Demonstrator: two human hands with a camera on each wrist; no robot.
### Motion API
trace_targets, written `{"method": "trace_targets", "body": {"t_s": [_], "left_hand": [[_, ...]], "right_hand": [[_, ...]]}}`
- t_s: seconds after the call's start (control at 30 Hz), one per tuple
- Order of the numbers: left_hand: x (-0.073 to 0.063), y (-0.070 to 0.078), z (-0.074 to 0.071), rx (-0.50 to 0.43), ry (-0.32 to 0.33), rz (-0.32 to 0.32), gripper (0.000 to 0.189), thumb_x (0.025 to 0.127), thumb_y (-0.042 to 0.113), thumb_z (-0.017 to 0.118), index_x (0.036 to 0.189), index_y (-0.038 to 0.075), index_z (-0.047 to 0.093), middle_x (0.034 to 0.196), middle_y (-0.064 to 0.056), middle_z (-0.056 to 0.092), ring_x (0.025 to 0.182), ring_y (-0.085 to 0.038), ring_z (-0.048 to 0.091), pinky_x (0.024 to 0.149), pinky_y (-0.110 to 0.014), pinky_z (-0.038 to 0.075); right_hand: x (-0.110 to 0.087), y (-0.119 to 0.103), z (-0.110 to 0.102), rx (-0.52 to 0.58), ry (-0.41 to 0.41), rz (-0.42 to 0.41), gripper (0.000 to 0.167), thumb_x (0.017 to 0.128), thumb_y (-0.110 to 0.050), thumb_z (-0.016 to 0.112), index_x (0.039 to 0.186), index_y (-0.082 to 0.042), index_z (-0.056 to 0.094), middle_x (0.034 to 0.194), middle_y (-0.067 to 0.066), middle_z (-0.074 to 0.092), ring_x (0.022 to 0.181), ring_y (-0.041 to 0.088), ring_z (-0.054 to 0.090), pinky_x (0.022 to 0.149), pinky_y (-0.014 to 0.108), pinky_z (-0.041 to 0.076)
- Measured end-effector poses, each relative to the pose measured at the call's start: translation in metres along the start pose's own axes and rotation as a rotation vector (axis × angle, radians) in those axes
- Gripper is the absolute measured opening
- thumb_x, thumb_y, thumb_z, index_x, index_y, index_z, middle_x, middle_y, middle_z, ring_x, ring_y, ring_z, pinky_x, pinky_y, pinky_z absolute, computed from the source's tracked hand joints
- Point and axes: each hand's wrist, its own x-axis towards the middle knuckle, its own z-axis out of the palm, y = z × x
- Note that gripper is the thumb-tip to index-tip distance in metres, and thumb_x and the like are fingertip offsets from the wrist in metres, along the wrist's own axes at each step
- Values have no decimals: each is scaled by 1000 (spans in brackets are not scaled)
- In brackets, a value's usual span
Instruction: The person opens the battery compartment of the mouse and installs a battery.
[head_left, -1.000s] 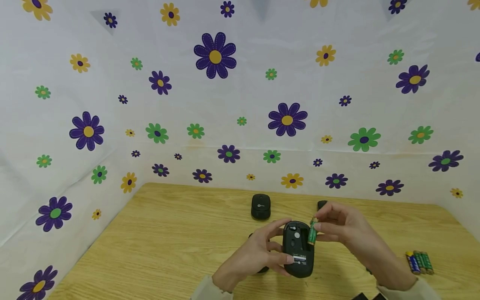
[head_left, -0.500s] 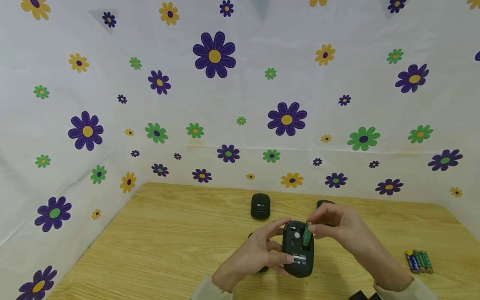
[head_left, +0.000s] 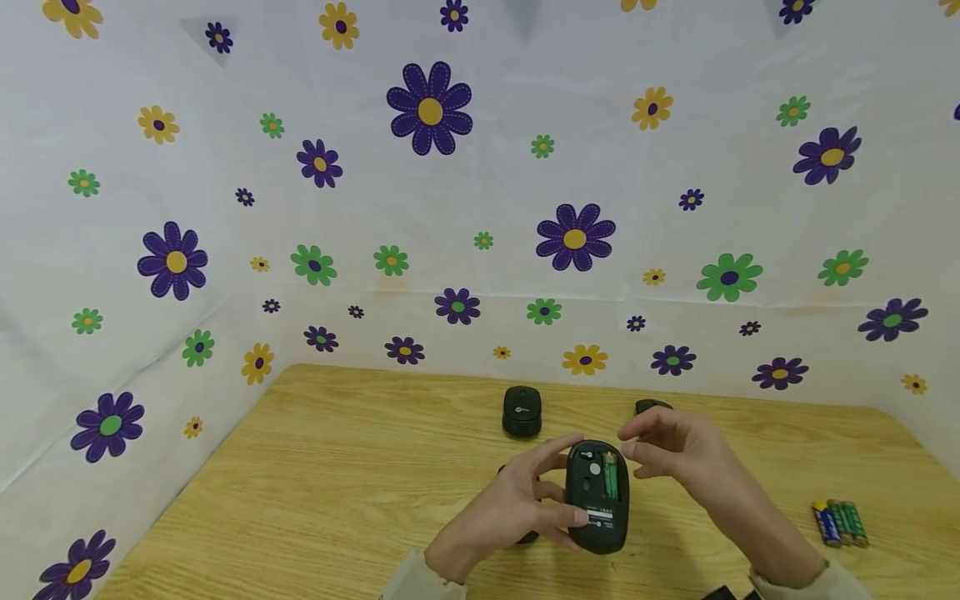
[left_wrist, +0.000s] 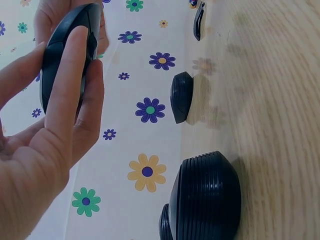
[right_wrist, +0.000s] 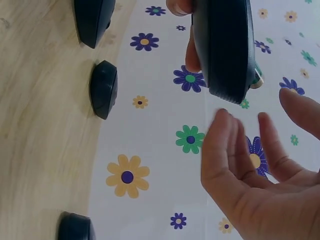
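My left hand [head_left: 502, 508] grips a black computer mouse [head_left: 597, 533] by its sides, underside facing the head camera. In its long battery slot sits a green AA battery [head_left: 611, 478]; one end pokes out past the mouse's edge in the right wrist view [right_wrist: 257, 81]. Beside the mouse's upper right edge is my right hand [head_left: 693, 458], fingers loosely bent, holding nothing. The right wrist view shows a gap between its fingertips [right_wrist: 222, 117] and the mouse. From the left wrist, the fingers wrap round the mouse [left_wrist: 52, 55], whose underside is mostly turned away.
On the wooden table [head_left: 337, 467], another black mouse [head_left: 522, 412] stands at the back. A dark mouse [head_left: 529, 537] is partly behind my left hand, another dark object [head_left: 651, 406] behind my right. Several batteries [head_left: 840, 523] lie at right. Dark corners [head_left: 722, 593] show at the bottom edge.
The green battery, pinched by my right hand beside the mouse, went left into the slot. My right hand has let go of it and moved slightly off. The left hand stayed put.
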Motion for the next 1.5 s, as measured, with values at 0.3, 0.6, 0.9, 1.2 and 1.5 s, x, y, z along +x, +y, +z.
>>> {"method": "trace_targets", "body": {"t_s": [0.3,0.6,0.9,1.2,1.5], "left_hand": [[0,0,1,1,6,11,78,87,-16,65,155,14,42,137,-12,49,97,-22,64,67,-37,64],[0,1,3,2,8,6,78,87,-17,64,155,13,42,138,-12,49,96,-21,64,67,-37,64],[-1,-2,3,12,2,7,77,87,-16,65,154,13,42,138,-12,49,96,-21,64,67,-36,64],[-1,-2,4,15,7,18,76,88,-15,65,154,14,42,139,-12,49,96,-21,64,68,-37,64],[0,-3,5,13,13,13,76,87,-16,66,154,14,43,137,-12,50,95,-21,64,67,-36,64]], "right_hand": [[-3,17,5,207,-222,146,56,110,-29,45,142,16,37,126,20,55,102,31,66,74,50,63],[-6,29,8,392,-392,163,64,112,-39,30,151,13,27,117,13,62,94,36,72,69,46,64],[-8,32,13,408,-361,171,64,112,-40,30,152,9,25,119,14,62,90,38,73,66,45,64],[-8,28,22,356,-252,185,59,111,-36,41,150,8,30,122,16,53,86,37,70,58,43,63],[-8,30,21,386,-248,163,51,110,-32,43,145,5,38,120,15,53,85,37,70,57,42,63]]}}
